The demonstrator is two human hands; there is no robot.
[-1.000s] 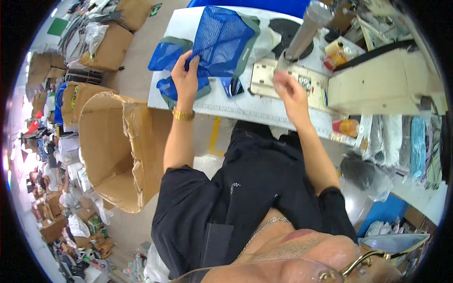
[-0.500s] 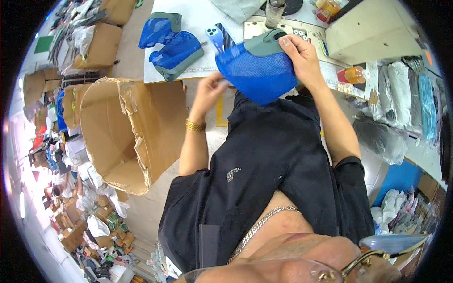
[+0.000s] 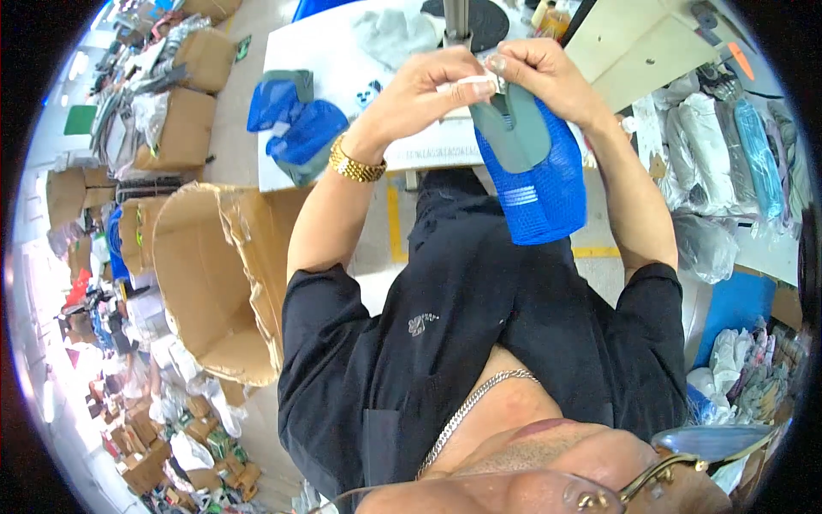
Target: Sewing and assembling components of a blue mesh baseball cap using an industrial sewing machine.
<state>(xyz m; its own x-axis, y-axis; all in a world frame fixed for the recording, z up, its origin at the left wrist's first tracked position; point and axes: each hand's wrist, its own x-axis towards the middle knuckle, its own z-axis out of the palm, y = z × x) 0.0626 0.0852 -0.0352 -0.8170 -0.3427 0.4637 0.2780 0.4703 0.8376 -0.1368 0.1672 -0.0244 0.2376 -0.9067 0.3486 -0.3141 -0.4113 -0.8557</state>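
Observation:
A shoe upper of blue mesh and grey-green fabric (image 3: 533, 193) hangs in front of me over the table's front edge, its white stripes facing me. At its top edge my right hand (image 3: 548, 81) is closed, pinching the grey-green part. My left hand (image 3: 438, 90) meets it there, fingers pinched on a small white piece (image 3: 490, 81) held against the upper; its exact kind is hard to make out. Two more such shoe uppers lie on the table at the left, a farther one (image 3: 276, 104) and a nearer one (image 3: 310, 133).
A white table (image 3: 428, 152) carries a grey cloth (image 3: 394, 38), a phone (image 3: 368, 94) and a cream machine body (image 3: 638, 47) at right. An opened cardboard box (image 3: 214, 283) stands left of me. Plastic-wrapped bundles (image 3: 711, 158) lie on the right.
My left hand has risen from below the table edge to the upper, now holding a white piece. The upper has turned to hang lengthwise, its grey-green end up between both hands.

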